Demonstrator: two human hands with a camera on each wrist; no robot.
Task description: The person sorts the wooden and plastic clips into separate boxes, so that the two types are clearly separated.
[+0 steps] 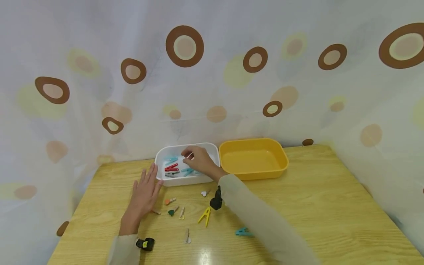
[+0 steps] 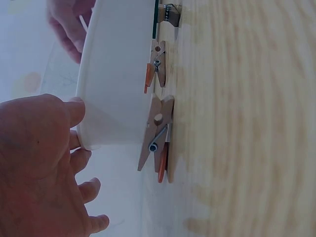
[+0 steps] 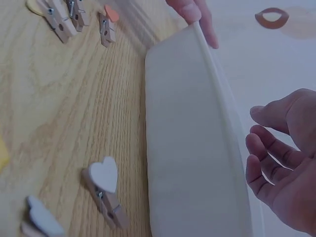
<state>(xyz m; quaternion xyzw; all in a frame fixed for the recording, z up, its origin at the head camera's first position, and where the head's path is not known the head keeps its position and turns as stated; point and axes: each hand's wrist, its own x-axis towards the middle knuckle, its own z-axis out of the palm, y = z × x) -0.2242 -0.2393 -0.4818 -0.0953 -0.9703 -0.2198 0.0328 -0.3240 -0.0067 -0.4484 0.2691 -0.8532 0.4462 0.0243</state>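
My left hand (image 1: 144, 195) rests at the left front corner of the white tray (image 1: 190, 181), fingers mostly straight, its thumb touching the rim. Over the inside of the same tray, my right hand (image 1: 200, 160) hovers with loosely bent fingers. A gap shows between the thumb and fingertips in the right wrist view, with nothing held there. Inside the tray lie a red clothespin (image 1: 171, 168), a grey clothespin (image 1: 172, 174) and several light blue clothespins (image 1: 171, 160). Part of the tray's inside is hidden behind my right hand.
A yellow tray (image 1: 253, 176) stands right beside the white one. Several small wooden clothespins, including one with a white heart (image 3: 104, 175) and one with an orange piece (image 1: 168, 201), lie in front. Nearer are a yellow clothespin (image 1: 205, 216) and a blue clothespin (image 1: 243, 232).
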